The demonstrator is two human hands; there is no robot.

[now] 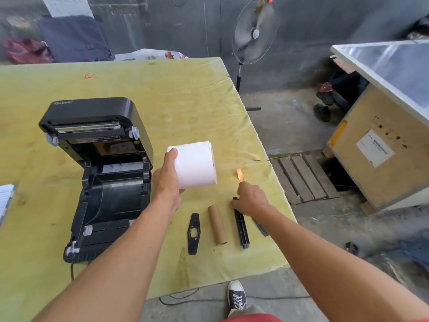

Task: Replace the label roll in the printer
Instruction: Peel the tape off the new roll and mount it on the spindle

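A black label printer (pixel 102 173) stands on the left of the table with its lid swung up and its roll bay bare. My left hand (pixel 167 180) holds a full white label roll (pixel 195 165) above the table, just right of the printer. My right hand (pixel 249 199) rests fingers-down on the top end of a black spindle bar (pixel 242 226) lying on the cloth. An empty brown cardboard core (pixel 217 224) lies left of the bar. A flat black roll guide (pixel 193 233) lies left of the core, and another black piece (pixel 261 226) shows partly under my right forearm.
A yellow-green cloth covers the table (pixel 185 94). An orange strip (pixel 240 174) lies near the right edge. A standing fan (pixel 254 31) is behind the table. A wooden crate (pixel 380 145) and a pallet (pixel 304 177) stand on the floor at right. Papers (pixel 5 198) sit at far left.
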